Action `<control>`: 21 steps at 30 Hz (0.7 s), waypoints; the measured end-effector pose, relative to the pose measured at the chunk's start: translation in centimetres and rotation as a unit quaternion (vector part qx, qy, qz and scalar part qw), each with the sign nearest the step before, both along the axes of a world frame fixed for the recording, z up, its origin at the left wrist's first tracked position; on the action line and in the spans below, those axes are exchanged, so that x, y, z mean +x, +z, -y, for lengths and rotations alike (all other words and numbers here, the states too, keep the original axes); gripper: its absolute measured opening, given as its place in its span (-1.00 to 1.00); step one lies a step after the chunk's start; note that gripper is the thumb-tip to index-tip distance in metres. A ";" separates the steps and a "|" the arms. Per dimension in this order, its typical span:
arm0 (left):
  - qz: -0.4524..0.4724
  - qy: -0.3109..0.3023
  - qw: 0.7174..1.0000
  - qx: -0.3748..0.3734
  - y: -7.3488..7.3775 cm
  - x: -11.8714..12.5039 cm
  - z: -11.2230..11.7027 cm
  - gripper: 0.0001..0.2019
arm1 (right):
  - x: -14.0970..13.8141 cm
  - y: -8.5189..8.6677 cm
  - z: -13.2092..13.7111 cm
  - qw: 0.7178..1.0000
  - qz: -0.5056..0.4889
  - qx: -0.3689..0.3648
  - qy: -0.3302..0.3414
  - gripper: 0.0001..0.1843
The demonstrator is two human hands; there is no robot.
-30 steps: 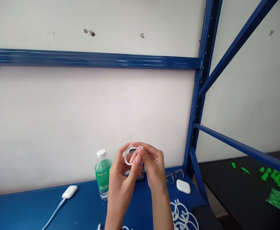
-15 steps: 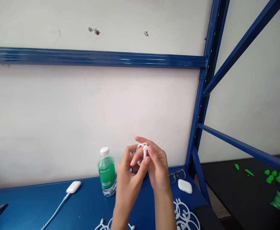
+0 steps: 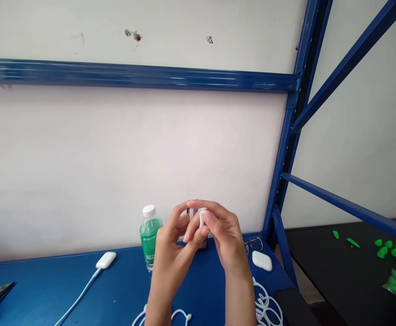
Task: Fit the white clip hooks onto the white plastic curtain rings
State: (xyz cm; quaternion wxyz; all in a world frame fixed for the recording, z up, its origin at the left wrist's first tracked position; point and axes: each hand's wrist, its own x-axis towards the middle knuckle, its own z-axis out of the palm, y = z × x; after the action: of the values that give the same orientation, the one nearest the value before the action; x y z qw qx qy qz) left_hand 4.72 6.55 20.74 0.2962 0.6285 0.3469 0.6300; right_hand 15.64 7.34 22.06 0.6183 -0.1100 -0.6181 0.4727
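Both my hands are raised together over the blue table (image 3: 48,294), in front of the white wall. My left hand (image 3: 172,249) and my right hand (image 3: 225,235) pinch a small white plastic ring (image 3: 201,216) between their fingertips; most of the ring is hidden by the fingers. A green bottle with a white cap (image 3: 149,237) stands just left of my left hand. More white rings (image 3: 267,308) lie in a pile on the table by my right wrist, and others (image 3: 164,317) lie below my left forearm.
A white charger with a cable (image 3: 105,260) lies at the left. Glasses (image 3: 254,244) and a white earbud case (image 3: 262,261) sit at the right by the blue rack post (image 3: 286,158). Green pieces (image 3: 394,251) lie on the black table (image 3: 336,280) to the right.
The ring was seen open-on and is now turned edge-on, mostly covered by my fingers. My hands stay together; the view has shifted slightly.
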 end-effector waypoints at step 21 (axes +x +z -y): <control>-0.021 0.016 1.000 -0.001 0.2 -0.8 0.1 -0.50 | 0.2 0.5 1.0 0.981 0.086 0.043 -0.167 -0.83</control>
State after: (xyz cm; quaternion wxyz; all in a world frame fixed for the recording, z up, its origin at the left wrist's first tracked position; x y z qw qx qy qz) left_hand 3.97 6.48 20.99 0.2796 0.6358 0.3638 0.6207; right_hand 15.83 6.33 22.58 0.6373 -0.2249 -0.6616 0.3248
